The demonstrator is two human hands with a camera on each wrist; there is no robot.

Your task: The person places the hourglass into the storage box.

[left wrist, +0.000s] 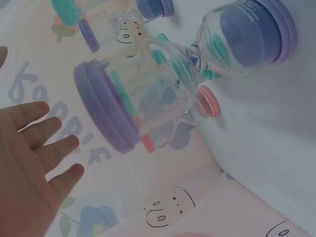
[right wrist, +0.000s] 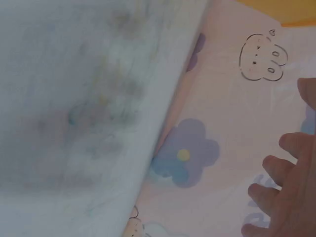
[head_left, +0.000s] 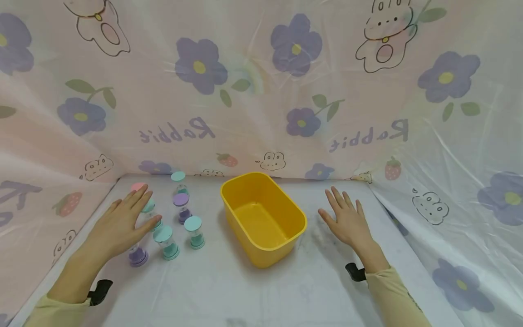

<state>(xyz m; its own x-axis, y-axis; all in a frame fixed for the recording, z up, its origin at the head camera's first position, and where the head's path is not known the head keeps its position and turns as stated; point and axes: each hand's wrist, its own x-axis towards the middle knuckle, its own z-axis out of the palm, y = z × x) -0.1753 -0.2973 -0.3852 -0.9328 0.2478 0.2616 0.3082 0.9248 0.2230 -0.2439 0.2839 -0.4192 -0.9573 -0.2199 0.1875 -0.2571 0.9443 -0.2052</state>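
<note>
1. Counting the sand timers (head_left: 167, 213) on the desk (head_left: 229, 286), I make out about seven: three teal-capped in front and to the left, one teal at the back, two purple, and one pink mostly hidden behind my left hand; the exact count is unsure where my hand covers them.
2. One yellow tub (head_left: 265, 217) sits in the middle, just right of the timers.
3. Every timer I can see stands upright, long axis vertical, caps top and bottom. The tub's long axis runs from back-left to front-right, mouth up.
4. My left hand (head_left: 118, 225) hovers flat over the left timers, grip wide open, fingers straight and spread, holding nothing. Whether it touches the caps below I cannot tell.
5. My right hand (head_left: 347, 220) lies flat by the desk, right of the tub and apart from it, grip open, fingers spread, empty.
</note>
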